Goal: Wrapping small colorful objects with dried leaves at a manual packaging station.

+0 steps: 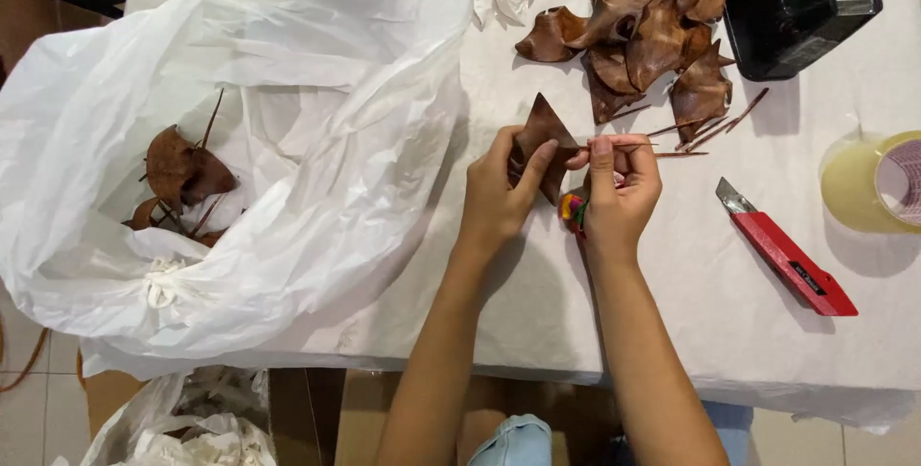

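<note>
Both hands on one folded brown leaf, thin stick lying crosswise.
Left hand (499, 199) pinches the leaf (543, 132) from its left; right hand (617, 199) grips the stick (628, 145) (pointing rightward), tip probably at the fold.

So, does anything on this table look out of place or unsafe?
One thing: the red utility knife lies on the white table cover with its metal blade pushed out, uncovered, near the right hand. The brown folded dry leaves sit in a loose pile.

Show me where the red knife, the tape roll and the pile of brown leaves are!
Red knife (789, 260), head view, on the middle of its red handle.
Tape roll (871, 183), head view, on its yellowish side.
Leaf pile (652, 39), head view, on a brown leaf mid-pile.
</note>
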